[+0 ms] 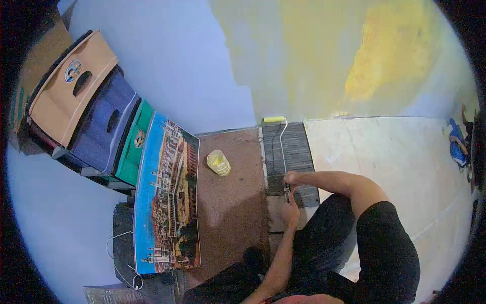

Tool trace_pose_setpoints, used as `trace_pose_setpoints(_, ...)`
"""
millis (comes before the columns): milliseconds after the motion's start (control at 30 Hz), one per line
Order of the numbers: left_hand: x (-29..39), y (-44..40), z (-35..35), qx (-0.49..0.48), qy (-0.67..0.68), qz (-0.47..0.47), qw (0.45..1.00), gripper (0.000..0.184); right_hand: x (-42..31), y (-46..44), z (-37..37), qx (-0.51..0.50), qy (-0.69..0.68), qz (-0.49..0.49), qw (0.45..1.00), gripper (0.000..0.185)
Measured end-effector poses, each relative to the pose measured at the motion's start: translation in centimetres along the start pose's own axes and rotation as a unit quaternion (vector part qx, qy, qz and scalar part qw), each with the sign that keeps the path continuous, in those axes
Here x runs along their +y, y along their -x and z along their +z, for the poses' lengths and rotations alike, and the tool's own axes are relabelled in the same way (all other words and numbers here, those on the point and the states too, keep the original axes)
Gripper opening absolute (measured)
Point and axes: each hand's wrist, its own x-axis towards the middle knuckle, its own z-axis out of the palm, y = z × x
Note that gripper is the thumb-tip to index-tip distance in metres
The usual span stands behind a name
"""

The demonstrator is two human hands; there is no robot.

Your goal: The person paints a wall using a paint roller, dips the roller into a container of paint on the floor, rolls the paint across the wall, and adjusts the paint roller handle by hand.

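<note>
A paint roller (282, 147) points away from me, its yellow sleeve (274, 119) close to the foot of the wall. My right hand (292, 178) is closed around the roller's handle, where the bent wire frame meets it. Just below, my left hand (289, 212) is also closed on the handle, its fingers partly hidden. Beneath the roller lies a dark ribbed mat (298, 147). To the left, a pale tub (218, 163) with yellow paint inside stands on the brown floor covering (233, 202).
The wall (304, 55) ahead carries patchy yellow paint. On the left are stacked drawers (101, 116) and a leaning city picture (169, 202), with a white cable (109, 248) beside them. Pale flooring (369, 152) extends to the right, where a person in blue (457, 144) appears at the edge.
</note>
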Motion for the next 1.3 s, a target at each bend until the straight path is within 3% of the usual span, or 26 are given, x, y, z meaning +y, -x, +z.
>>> trace_pose_setpoints(100, -2.9, -1.2, 2.1, 0.081, -0.023, 0.125, 0.989, 0.073, 1.8, -0.8, 0.7, 0.027, 0.071, 0.007, 0.997, 0.027)
trace_pose_setpoints(200, 0.3, 0.0, -0.6, 0.077, -0.007, 0.105, 0.992, 0.071, -5.8, 2.0, -4.1, 0.085, -0.063, 0.133, 0.985, 0.023)
trace_pose_setpoints(267, -0.7, -1.9, 0.0, 0.054, -0.038, 0.106, 0.992, 0.070, -9.9, 3.0, -6.7, 0.145, -0.199, 0.242, 0.938, 0.023)
trace_pose_setpoints(367, 0.8, -1.6, -0.3, 0.087, -0.009, 0.106, 0.990, 0.070, -8.9, 2.7, -7.3, 0.114, -0.247, 0.245, 0.930, 0.028)
trace_pose_setpoints(400, -0.3, -2.6, 0.6, 0.097, -0.007, 0.109, 0.989, 0.070, -6.0, 1.7, -6.3, 0.072, -0.036, 0.141, 0.987, 0.029)
trace_pose_setpoints(500, 0.5, -1.6, 0.0, 0.121, 0.007, 0.142, 0.982, 0.071, -3.6, 0.7, -4.6, 0.065, 0.114, 0.067, 0.989, 0.031)
trace_pose_setpoints(567, 0.8, -0.9, -0.4, 0.107, -0.024, 0.098, 0.989, 0.069, -3.9, 0.7, -4.4, 0.061, 0.147, 0.041, 0.986, 0.025)
trace_pose_setpoints(633, -0.3, -2.0, 0.8, 0.038, -0.087, -0.018, 0.995, 0.062, -2.9, 0.8, -3.5, 0.079, 0.286, -0.137, 0.945, 0.021)
trace_pose_setpoints(667, -1.4, -2.5, 1.6, 0.030, -0.078, 0.001, 0.997, 0.066, -2.5, 0.0, -3.0, -0.042, 0.298, -0.053, 0.952, 0.034)
trace_pose_setpoints(733, -4.3, -3.6, 3.4, 0.013, -0.060, 0.035, 0.998, 0.077, 0.3, -0.8, -0.8, -0.020, 0.290, -0.069, 0.954, 0.038)
trace_pose_setpoints(767, -4.0, -3.3, 3.2, 0.048, -0.035, 0.069, 0.996, 0.077, 1.2, -0.9, 0.0, -0.010, 0.286, -0.077, 0.955, 0.041)
trace_pose_setpoints(800, -3.4, -3.1, 2.9, 0.084, -0.009, 0.104, 0.991, 0.077, 1.7, -0.2, -0.2, -0.003, 0.265, -0.144, 0.953, 0.044)
trace_pose_setpoints(867, -2.5, -2.3, 2.1, 0.114, 0.008, 0.119, 0.986, 0.076, 1.7, -1.1, 0.1, -0.071, 0.211, -0.070, 0.972, 0.043)
trace_pose_setpoints(900, -2.3, -2.0, 1.9, 0.107, -0.002, 0.100, 0.989, 0.076, 2.3, -1.6, 0.3, -0.104, 0.184, -0.031, 0.977, 0.042)
trace_pose_setpoints(1000, -1.4, -1.8, 1.2, 0.066, -0.041, 0.052, 0.996, 0.067, -4.9, 1.5, -5.0, -0.072, 0.222, -0.114, 0.966, 0.042)
trace_pose_setpoints(1067, -0.9, -1.6, 0.8, 0.043, -0.040, 0.042, 0.997, 0.065, -6.0, 1.5, -5.5, -0.088, 0.240, -0.132, 0.958, 0.037)
trace_pose_setpoints(1200, 0.4, -0.4, -0.8, 0.011, -0.038, 0.034, 0.999, 0.070, -4.2, 0.4, -4.5, -0.126, 0.277, -0.141, 0.942, 0.027)
trace_pose_setpoints(1300, 1.1, -0.7, -1.4, -0.018, -0.037, 0.004, 0.999, 0.071, -1.7, -0.2, -3.0, -0.098, 0.208, -0.123, 0.965, 0.020)
